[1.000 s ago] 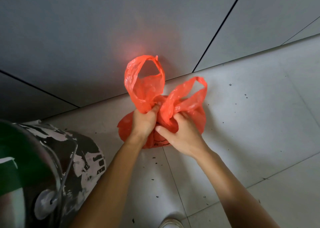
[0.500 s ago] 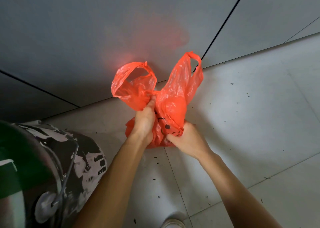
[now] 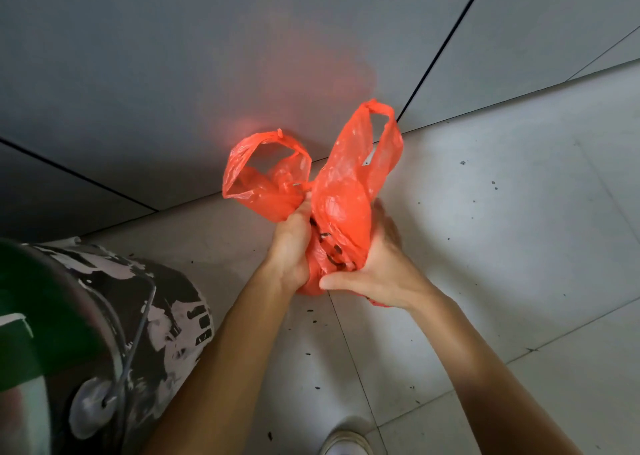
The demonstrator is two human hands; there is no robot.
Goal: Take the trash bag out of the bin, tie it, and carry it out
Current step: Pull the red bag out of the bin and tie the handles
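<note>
Head view: the thin orange plastic trash bag (image 3: 341, 209) is out, held up just right of the paint-spattered dark round bin (image 3: 149, 323). The left hand (image 3: 291, 247) clenches its neck; the right hand (image 3: 384, 267) cups its side. Best to cross both handle loops (image 3: 266, 170) low and cinch snugly.

Pale grey tiled floor (image 3: 519, 254), thin dark joints, meeting the wall (image 3: 173, 74) at the far edge. Small dark specks (image 3: 313, 320) scattered over tiles. Paint-streaked bin (image 3: 166, 316) standing at left. White shoe toe (image 3: 346, 445) at bottom edge.
</note>
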